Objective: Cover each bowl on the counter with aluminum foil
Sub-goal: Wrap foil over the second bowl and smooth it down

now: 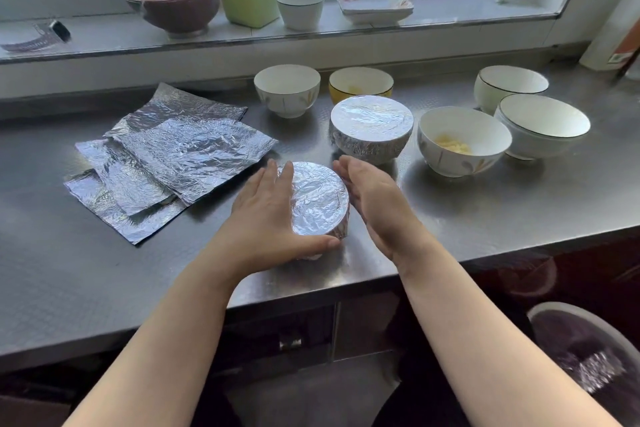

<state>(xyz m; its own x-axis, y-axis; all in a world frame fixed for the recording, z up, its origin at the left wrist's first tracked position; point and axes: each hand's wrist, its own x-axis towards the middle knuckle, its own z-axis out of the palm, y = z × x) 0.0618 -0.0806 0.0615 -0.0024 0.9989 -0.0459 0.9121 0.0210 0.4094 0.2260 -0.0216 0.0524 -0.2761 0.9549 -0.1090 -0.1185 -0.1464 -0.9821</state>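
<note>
left hand (266, 215) flat, pressing foil on near-edge bowl (320, 204) | right hand (374, 198) open beside it | risk: hard pressing tears foil, bowl slides off counter (485, 218) edge

Left hand (266, 215): fingers flat on the foil-covered bowl (320, 199), thumb at its 6 o'clock.
Right hand (372, 199): straight, just beside the bowl's 3 o'clock.
Foil sheets (173, 156): at 9 o'clock, on the counter (485, 204).

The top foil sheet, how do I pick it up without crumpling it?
Pinch the top foil sheet by its right corner, which sticks out past the sheets beneath, nearest the wrapped bowl. Come in from the right, low along the counter, and lift gently.
</note>
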